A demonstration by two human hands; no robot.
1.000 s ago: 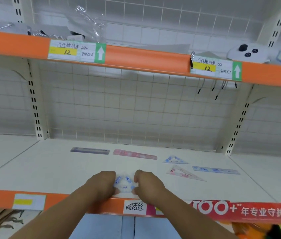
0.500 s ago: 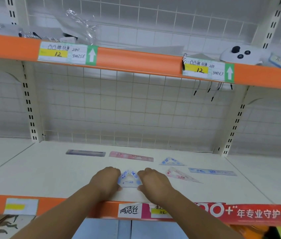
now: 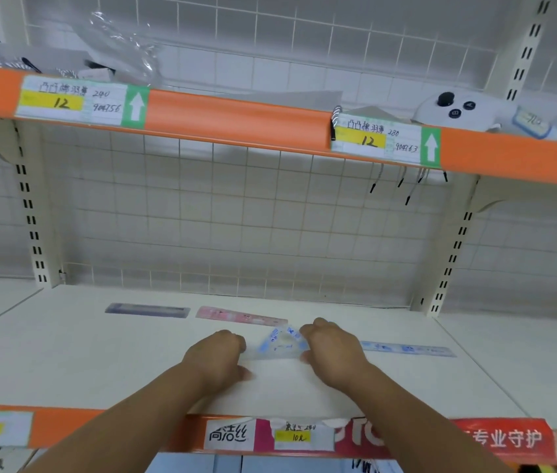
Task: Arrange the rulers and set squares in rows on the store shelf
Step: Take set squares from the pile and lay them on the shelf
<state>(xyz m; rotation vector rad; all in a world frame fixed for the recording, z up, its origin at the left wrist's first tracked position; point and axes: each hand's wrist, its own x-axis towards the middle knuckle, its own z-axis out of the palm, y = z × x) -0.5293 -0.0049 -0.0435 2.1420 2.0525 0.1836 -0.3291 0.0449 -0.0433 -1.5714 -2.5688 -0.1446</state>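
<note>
While both hands reach past the orange front rail (image 3: 65, 428), the job reads as roughly mid-way, not done. The left hand (image 3: 215, 353) and right hand (image 3: 333, 351) bracket one blue set square (image 3: 282, 344), which sits low over the shelf (image 3: 99, 373), about mid-depth and centre.

- **Right hand:** thumb below and fingers over the right corner, which reads as a pinch.
- **Left hand:** fingers curled against the left corner. Can't tell if it grips or only nudges.

Just right of the right hand, a blue ruler (image 3: 406, 348) lies flat, on its own and roughly parallel to the rail. Further back, a pink ruler (image 3: 239, 315) lies slightly skewed, its right end near the set square's tip. A purple ruler (image 3: 147, 309) lies left of it, end to end with a small gap.

- **Done, by my read:** a rough back row of two rulers.
- **Left:**
  - seat this set square
  - pull the blue ruler into a row
  - square up the pink one

Whatever is behind the right hand is hidden.
</note>
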